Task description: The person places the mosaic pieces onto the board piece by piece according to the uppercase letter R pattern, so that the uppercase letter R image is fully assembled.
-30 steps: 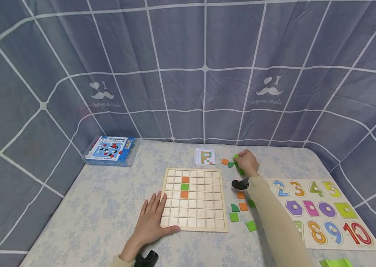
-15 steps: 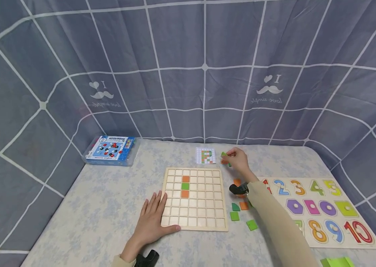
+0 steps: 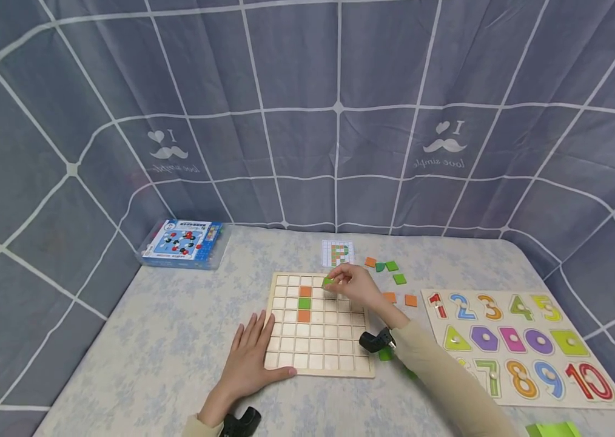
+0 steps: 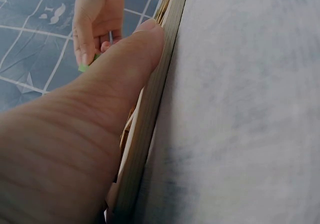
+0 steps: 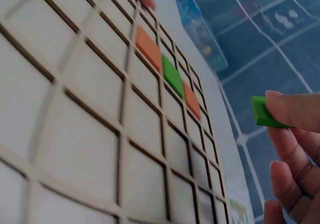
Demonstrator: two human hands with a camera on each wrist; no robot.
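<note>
My right hand [image 3: 355,284] pinches a green square tile [image 5: 260,112] between thumb and index finger, over the upper part of the wooden grid board [image 3: 335,346]. My left hand [image 3: 247,358] lies with straight fingers at the board's left edge, its thumb along the near left corner. In the third column sit an orange tile [image 3: 305,291], a green tile [image 3: 304,303] and a second orange tile [image 3: 304,315], one below another. Behind the board lies a pattern card [image 3: 335,252] with coloured squares, partly covered by my right hand.
Loose orange tiles [image 3: 410,300], green tiles [image 3: 399,278] and a dark green rounded tile [image 3: 380,267] lie right of the board; my right arm hides some. Farther right is a number and shape puzzle [image 3: 438,328]. A plastic case [image 3: 181,244] stands back left, a bright green object [image 3: 553,429] front right.
My right hand has taken a green tile from the loose ones at the back right and carried it left over the board. My left hand stays in place.
</note>
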